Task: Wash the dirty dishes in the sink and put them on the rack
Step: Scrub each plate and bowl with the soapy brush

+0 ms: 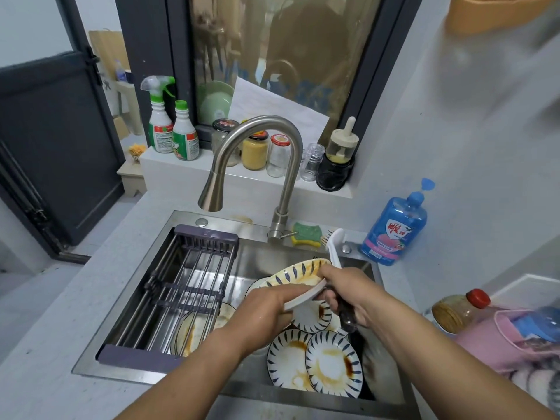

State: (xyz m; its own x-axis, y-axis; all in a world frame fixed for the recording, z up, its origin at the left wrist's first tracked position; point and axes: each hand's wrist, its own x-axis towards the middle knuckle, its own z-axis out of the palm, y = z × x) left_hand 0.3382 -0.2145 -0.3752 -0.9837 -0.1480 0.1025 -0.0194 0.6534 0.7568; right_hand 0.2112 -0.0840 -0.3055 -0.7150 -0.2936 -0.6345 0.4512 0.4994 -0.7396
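While the fingers [303,291] of the left hand [266,310] curl closed around the near rim of a blue-striped plate [298,277], the right hand [351,294] presses down on the plate's far edge with its thumb on the stained face and its other fingers wrapped around a dark handle [345,313] that sticks out below the palm. What that handle belongs to cannot be told. The plate is held tilted above the sink [391,377], its brown-smeared face turned up and away. Both forearms reach in from the bottom edge and meet over the basin, the left wrist bent slightly inward, the right wrist raised. Beneath the hands, more dirty striped plates [331,366] lie overlapping on the sink floor. A purple-framed wire rack [188,286] spans the left half of the sink, with another soiled plate [194,331] under it. Behind, the curved faucet [257,159] arches over the basin, a green sponge [306,233] lies on the sink ledge beside its base, and a blue soap bottle [394,228] stands on the surface to the right.
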